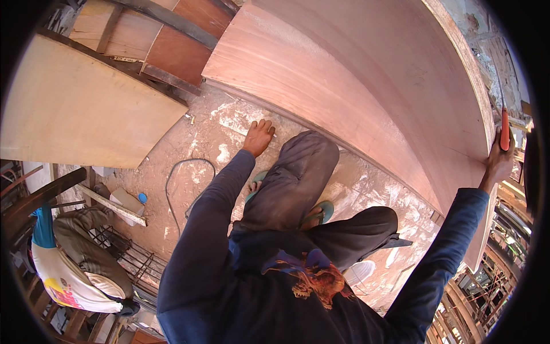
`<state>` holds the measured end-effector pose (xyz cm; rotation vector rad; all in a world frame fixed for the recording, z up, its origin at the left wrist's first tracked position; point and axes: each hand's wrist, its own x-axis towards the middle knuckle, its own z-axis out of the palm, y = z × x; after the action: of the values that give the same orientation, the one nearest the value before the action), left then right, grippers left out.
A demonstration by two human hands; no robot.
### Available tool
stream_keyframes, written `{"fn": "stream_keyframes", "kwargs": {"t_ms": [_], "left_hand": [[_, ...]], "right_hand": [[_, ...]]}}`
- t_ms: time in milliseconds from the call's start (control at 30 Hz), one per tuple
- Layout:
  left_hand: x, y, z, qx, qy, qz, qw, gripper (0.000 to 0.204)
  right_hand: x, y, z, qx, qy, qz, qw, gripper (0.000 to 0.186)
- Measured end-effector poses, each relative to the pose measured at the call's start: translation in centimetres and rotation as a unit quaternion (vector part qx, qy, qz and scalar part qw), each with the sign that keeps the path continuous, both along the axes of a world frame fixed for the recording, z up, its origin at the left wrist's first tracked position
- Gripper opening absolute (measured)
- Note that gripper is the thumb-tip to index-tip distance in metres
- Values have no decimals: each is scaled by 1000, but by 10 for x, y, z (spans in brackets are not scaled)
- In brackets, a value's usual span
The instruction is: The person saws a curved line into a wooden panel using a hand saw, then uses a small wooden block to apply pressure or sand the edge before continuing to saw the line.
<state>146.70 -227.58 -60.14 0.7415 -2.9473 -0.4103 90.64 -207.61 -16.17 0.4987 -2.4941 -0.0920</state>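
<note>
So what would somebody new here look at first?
Probably the huge reddish wooden panel, sweeping across the top and right of the picture. Next, the bright orange-handled tool in the person's right hand, near the right edge. Then perhaps the orange creature print on the dark shirt, at the bottom middle.

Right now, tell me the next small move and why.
Perhaps rest the left hand on the pinkish-brown wooden panel to steady it: that hand is over the dusty floor, off the panel, while the right hand grips an orange-handled tool beside its edge.
</note>
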Motion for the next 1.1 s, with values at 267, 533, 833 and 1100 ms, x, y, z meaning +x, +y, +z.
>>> {"fn": "stream_keyframes", "kwargs": {"t_ms": [267, 533, 833, 1100], "left_hand": [[4, -31, -26, 1, -114, -128, 985, 14], [53, -94, 49, -67, 78, 70, 992, 17], [124, -189, 90, -106, 0, 163, 981, 13], [153, -146, -8, -65, -221, -97, 968, 15]], "right_hand": [[-8, 12, -4, 22, 39, 19, 999, 47], [-14, 20, -7, -7, -7, 23, 1000, 45], [-20, 17, -8, -8, -18, 54, 998, 47], [16, -7, -2, 27, 97, 139, 985, 35]]}}
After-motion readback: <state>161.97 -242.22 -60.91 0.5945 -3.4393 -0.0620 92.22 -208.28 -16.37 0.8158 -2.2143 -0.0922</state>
